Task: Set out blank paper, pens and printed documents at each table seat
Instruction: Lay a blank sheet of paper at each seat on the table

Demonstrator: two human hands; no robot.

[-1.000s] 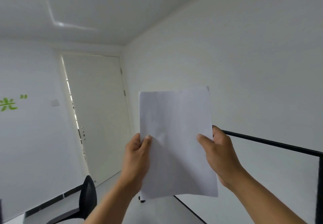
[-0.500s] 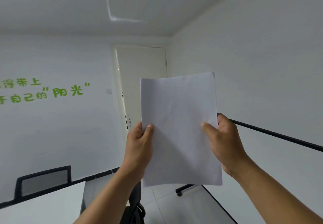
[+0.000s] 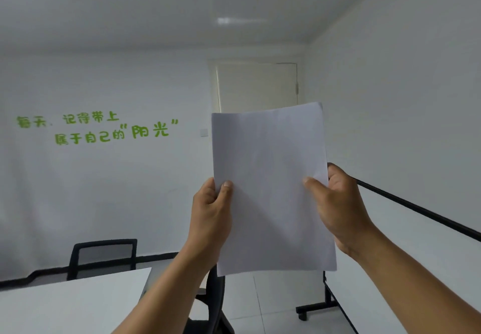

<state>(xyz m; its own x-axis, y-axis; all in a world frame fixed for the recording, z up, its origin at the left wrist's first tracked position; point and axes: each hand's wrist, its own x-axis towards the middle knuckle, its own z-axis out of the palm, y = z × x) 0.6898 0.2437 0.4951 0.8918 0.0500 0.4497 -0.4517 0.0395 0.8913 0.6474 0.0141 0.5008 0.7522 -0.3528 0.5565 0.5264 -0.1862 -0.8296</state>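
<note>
A stack of blank white paper (image 3: 270, 177) is held upright in front of me at chest height. My left hand (image 3: 212, 214) pinches its left edge, thumb on the front. My right hand (image 3: 338, 203) grips its right edge, thumb on the front and fingers behind. A corner of the white table (image 3: 73, 305) shows at the lower left. No pens or printed documents are in view.
A black mesh chair (image 3: 104, 255) stands behind the table's far side, and another black chair (image 3: 216, 305) sits by its corner under my left arm. A whiteboard on a black wheeled frame (image 3: 416, 208) lines the right wall. A closed door (image 3: 257, 86) is straight ahead.
My view has swung left: the door slid rightward, green wall lettering, the table corner and chairs came into view. Both hands keep the same hold on the paper.
</note>
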